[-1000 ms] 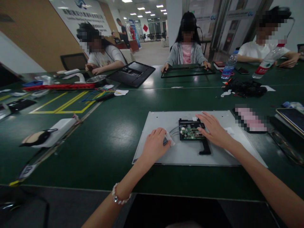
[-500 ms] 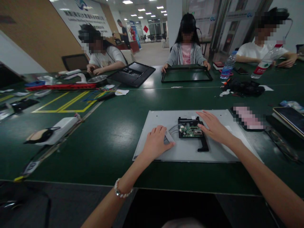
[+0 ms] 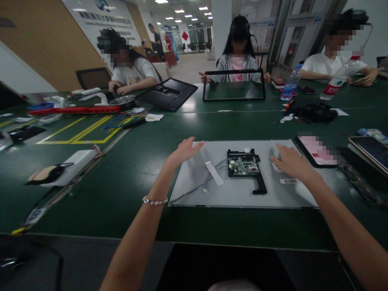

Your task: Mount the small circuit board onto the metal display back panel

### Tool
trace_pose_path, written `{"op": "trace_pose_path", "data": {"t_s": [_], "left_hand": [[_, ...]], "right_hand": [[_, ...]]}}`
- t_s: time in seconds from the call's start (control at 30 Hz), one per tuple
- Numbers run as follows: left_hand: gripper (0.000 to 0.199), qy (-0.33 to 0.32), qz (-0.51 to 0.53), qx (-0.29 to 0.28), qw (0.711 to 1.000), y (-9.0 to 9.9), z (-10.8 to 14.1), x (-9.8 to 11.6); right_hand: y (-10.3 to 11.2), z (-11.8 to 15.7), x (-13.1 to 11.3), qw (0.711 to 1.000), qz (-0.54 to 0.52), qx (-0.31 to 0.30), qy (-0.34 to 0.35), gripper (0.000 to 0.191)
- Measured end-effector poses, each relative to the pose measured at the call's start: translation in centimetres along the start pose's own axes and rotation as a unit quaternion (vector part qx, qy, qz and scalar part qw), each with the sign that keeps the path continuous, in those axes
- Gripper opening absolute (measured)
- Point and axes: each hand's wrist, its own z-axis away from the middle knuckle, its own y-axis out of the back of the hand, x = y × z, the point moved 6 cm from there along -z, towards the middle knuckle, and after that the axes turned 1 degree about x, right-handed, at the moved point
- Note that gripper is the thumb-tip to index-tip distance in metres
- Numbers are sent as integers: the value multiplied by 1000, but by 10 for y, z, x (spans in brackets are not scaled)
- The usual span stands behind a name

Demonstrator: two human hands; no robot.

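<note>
Head view, forward-down, near table (image 3: 145, 161)

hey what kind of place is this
Likely an electronics assembly or teardown workshop: a grey panel carrying a bare circuit board lies on a long green worktable, and a person opposite holds up a screen frame.

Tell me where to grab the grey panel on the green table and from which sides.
Grip the grey panel by its two short edges, left and right, one hand on each. It lies flat and wide, with the circuit board and loose wires mid-face, so the bare edges look safest. The left hand and right hand are open near its far corners.
</note>
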Motion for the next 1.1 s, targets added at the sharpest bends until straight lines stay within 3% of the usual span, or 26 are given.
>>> {"op": "trace_pose_path", "data": {"t_s": [0.27, 0.43, 0.67, 0.83, 0.93, 1.0, 1.1], "left_hand": [[52, 38, -9, -85, 996, -50, 9, -16], [55, 42, -17, -122, 992, -61, 12, -16], [63, 45, -24, -112, 992, -71, 8, -27], [62, 94, 4, -140, 986, -65, -2, -54], [63, 113, -9, -107, 988, -52, -3, -60], [63, 107, -28, -61, 992, -40, 0, -52], [62, 66, -54, -9, 996, -24, 10, -23]], "right_hand": [[-13, 2, 2, 998, 18, -33, -42, 63], [-12, 0, -1, 998, 23, -43, -46, 63], [-13, -2, -7, 998, 19, -35, -48, 63], [-18, -3, -15, 999, 12, -32, -15, 62], [-19, -1, -22, 1000, 8, -27, 5, 61], [-19, 0, -26, 1000, 2, -27, 15, 62], [-21, 2, -32, 999, -12, -17, 34, 62]]}}
